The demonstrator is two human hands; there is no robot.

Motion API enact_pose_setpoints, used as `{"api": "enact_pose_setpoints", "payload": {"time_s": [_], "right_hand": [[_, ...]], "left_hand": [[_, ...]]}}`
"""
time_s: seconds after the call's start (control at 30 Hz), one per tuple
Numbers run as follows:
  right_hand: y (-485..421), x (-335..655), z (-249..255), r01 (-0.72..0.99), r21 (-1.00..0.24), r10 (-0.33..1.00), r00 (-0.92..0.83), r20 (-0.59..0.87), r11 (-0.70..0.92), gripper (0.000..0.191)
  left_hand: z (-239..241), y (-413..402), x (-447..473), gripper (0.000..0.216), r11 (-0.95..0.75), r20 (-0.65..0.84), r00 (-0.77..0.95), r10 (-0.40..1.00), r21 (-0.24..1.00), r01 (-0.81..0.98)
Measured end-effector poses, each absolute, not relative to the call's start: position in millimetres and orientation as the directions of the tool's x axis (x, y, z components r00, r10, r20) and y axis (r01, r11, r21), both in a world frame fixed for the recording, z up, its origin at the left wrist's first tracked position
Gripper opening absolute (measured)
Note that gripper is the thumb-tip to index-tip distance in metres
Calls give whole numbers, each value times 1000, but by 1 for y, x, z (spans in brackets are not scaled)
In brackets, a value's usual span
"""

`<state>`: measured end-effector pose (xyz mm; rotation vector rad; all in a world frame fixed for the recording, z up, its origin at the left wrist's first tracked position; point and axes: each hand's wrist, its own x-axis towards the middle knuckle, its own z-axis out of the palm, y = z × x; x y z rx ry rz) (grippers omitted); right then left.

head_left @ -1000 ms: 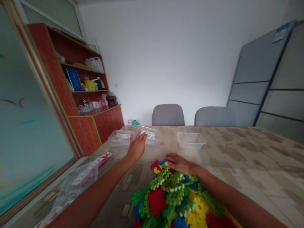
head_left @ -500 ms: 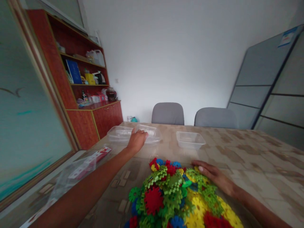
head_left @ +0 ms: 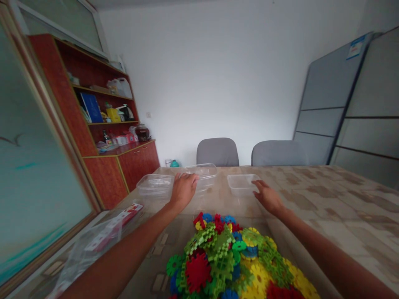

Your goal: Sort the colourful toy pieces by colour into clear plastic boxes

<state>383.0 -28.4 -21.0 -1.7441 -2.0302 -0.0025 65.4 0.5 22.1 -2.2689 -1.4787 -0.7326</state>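
My left hand is closed on the near side of a clear plastic container, which is slightly raised and tilted. Just left of that hand sits another clear plastic container. My right hand is at the right end of a third clear container, thumb and fingers apart; whether the fingertips touch its rim I cannot tell. Below and between my arms lies a heap of plastic gear-shaped building pieces in red, green, yellow and blue.
A clear plastic bag with a red and white printed header lies on the left of the patterned table. Two grey chairs stand behind the far edge. A red-brown shelf cabinet is at the back left.
My right hand has left the heap of pieces and moved forward to the right-hand container. The container in my left hand has shifted right, away from the one beside it.
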Motion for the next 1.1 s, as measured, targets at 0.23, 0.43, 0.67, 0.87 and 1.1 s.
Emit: {"api": "enact_pose_setpoints", "payload": {"time_s": [0.23, 0.43, 0.67, 0.87, 1.1], "right_hand": [[-24, 410, -18, 983, -144, 961, 145, 236, -113, 26], [-47, 448, -13, 962, -19, 941, 271, 202, -272, 28], [-74, 464, -11, 964, 40, 948, 250, 195, -263, 31], [-71, 450, -11, 983, 37, 962, 166, 215, -178, 28], [-77, 425, -3, 990, 8, 929, 128, 349, -140, 33]], "left_hand": [[21, -13, 87, 14, -499, 573, 405, 713, 8, 867], [16, -13, 121, 14, -567, 513, 475, 715, 29, 823], [-5, 1, 161, 17, -643, 373, 580, 725, 61, 764], [-24, 9, 179, 20, -737, 293, 685, 667, 119, 666], [-20, -8, 182, 32, -796, 373, 714, 593, 141, 589]]}}
